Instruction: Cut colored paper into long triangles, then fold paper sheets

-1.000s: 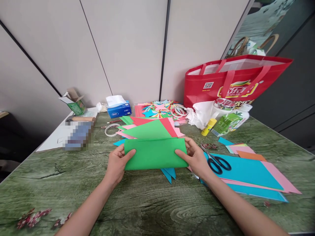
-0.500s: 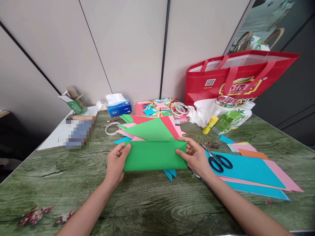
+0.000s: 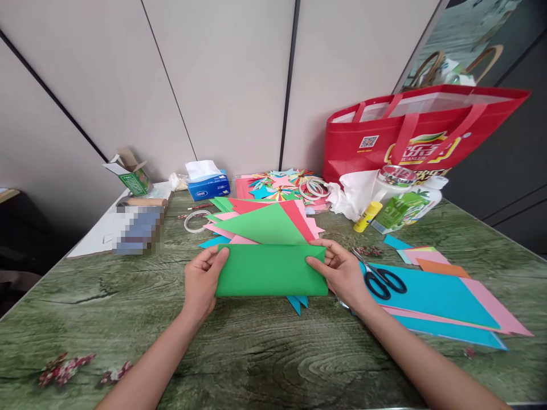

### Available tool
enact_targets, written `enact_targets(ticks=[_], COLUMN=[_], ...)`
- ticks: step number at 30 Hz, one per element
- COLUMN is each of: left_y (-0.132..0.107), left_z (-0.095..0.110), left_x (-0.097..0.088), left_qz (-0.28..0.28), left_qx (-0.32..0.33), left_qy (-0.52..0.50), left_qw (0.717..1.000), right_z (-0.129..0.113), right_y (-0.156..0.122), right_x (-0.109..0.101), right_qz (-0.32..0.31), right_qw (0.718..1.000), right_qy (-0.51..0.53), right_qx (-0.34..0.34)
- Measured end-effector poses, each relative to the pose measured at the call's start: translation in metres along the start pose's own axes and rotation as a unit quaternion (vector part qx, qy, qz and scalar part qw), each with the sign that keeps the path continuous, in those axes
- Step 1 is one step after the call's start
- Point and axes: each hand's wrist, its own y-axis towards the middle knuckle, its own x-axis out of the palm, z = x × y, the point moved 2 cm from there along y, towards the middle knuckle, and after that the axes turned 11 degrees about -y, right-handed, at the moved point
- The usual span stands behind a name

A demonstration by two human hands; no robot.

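A folded green paper sheet (image 3: 269,270) lies in front of me on the green wood-grain table (image 3: 256,353). My left hand (image 3: 200,285) pinches its left end, thumb on top. At the right end my right hand (image 3: 342,273) grips the upper corner between thumb and fingers. Behind the sheet lies a pile of red, pink and green paper triangles (image 3: 265,222). Blue paper tips (image 3: 298,302) poke out under the sheet's lower edge.
Black-handled scissors (image 3: 378,278) lie on blue and pink sheets (image 3: 440,299) to the right. At the back stand a red tote bag (image 3: 410,136), a glue stick (image 3: 366,217), tape rings (image 3: 314,189), paper pinwheels (image 3: 277,188), a tissue box (image 3: 208,182) and a small carton (image 3: 130,176).
Both hands slid up along the green sheet's ends toward its top edge, and the fold now lies flatter. The camera shifted slightly.
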Motion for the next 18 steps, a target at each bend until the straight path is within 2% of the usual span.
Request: enact_targets(ticks=[9,18], left_y=[0.0002,0.0001], left_z=[-0.0015,-0.0014], left_x=[-0.0023,-0.0004], left_qz=[0.022,0.019], left_qx=[-0.021,-0.026], left_qy=[-0.02,-0.032], left_qw=[0.999,0.999], right_z=[0.002,0.0025], right_y=[0.0,0.0008], right_x=[0.0005,0.0008], right_qz=[-0.005,-0.013], right_qw=[0.999,0.999], right_qy=[0.033,0.037], right_qx=[0.014,0.003])
